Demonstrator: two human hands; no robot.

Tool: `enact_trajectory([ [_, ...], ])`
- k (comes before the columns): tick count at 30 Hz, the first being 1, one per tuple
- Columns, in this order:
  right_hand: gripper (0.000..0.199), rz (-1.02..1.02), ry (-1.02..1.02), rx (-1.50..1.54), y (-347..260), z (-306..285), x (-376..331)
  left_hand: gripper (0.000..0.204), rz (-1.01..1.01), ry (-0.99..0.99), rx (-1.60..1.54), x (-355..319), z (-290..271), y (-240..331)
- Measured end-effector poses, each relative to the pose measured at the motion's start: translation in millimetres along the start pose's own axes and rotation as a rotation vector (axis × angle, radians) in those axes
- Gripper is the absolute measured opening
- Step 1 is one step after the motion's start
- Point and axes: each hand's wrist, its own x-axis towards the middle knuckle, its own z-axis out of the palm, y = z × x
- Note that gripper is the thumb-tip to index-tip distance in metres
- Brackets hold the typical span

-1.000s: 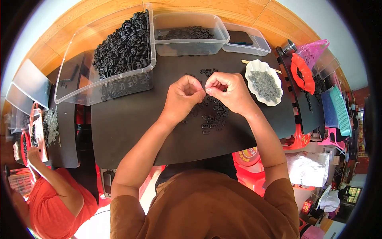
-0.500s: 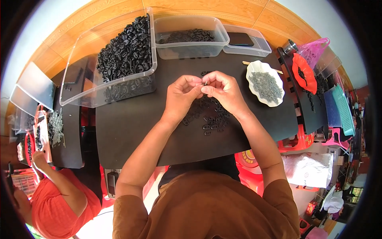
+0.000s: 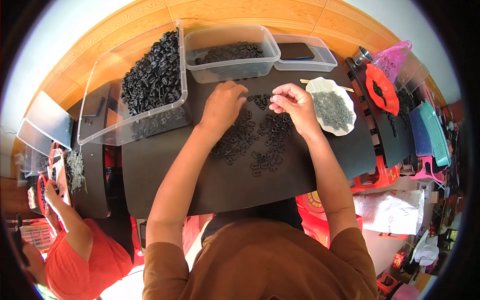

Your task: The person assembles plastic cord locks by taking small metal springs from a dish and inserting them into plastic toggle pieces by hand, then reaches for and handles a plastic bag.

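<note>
My left hand (image 3: 223,105) lies palm down on the black table (image 3: 200,175), fingers curled over the far edge of a loose pile of small black plastic rings (image 3: 250,137). Whether it grips one is hidden. My right hand (image 3: 292,102) hovers just right of it, thumb and fingertips pinched together over the pile; whatever is between them is too small to make out. A white scalloped dish (image 3: 331,106) of small grey pieces sits right beside my right hand.
A large clear tub (image 3: 137,85) heaped with black rings stands at the back left. A smaller clear tub (image 3: 230,55) and a shallow lidded one with a dark phone (image 3: 300,51) stand behind. A person in orange (image 3: 75,250) works at the lower left. Red and teal trays (image 3: 400,100) sit right.
My hands were together, fingertips meeting above the pile. They have come apart: the left hand dropped onto the far edge of the pile, the right stayed raised and pinched.
</note>
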Motion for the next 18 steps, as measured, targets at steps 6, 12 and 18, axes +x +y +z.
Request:
enact_trajectory([
  [6, 0.012, -0.018, 0.051, 0.008, -2, -5, -1, 0.019, 0.006, -0.121, 0.057, 16, 21, -6],
  [12, 0.01, -0.089, 0.087, 0.02, -5, -12, 1, 0.02, -0.072, -0.237, 0.037, 19, 17, -5],
  [18, 0.01, -0.088, 0.13, 0.022, -2, -10, 1, 0.02, 0.109, -0.136, 0.033, 32, 36, 16],
])
